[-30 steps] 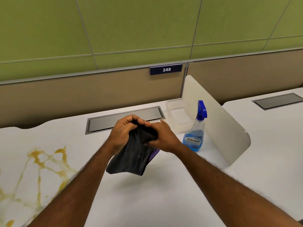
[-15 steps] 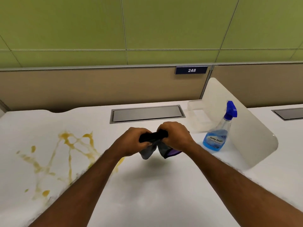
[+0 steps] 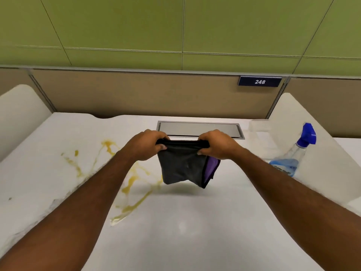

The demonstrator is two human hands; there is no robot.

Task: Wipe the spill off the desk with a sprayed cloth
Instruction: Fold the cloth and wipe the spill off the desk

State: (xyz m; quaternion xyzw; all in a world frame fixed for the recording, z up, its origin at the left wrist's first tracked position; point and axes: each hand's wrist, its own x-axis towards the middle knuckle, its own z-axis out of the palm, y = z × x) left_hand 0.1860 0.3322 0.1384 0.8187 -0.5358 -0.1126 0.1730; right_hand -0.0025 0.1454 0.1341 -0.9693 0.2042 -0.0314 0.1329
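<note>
A dark grey cloth (image 3: pixel 180 165) with a purple inner side hangs spread between both hands above the white desk (image 3: pixel 195 231). My left hand (image 3: pixel 145 146) grips its upper left edge and my right hand (image 3: pixel 215 144) grips its upper right edge. A yellow spill (image 3: pixel 129 184) streaks across the desk to the left of and below the cloth, partly hidden by my left forearm. A spray bottle (image 3: pixel 293 159) with blue liquid and a blue trigger head stands at the right, untouched.
A grey cable hatch (image 3: pixel 199 129) lies flush in the desk behind my hands. A clear plastic tray (image 3: pixel 261 132) sits beside the bottle. White curved dividers stand at the left (image 3: pixel 21 106) and right (image 3: pixel 304 133). A partition with the sign 248 (image 3: pixel 259 82) closes the back.
My hands have pulled apart and spread the bunched cloth open between them. The view has swung left, so the spill now lies nearer the middle.
</note>
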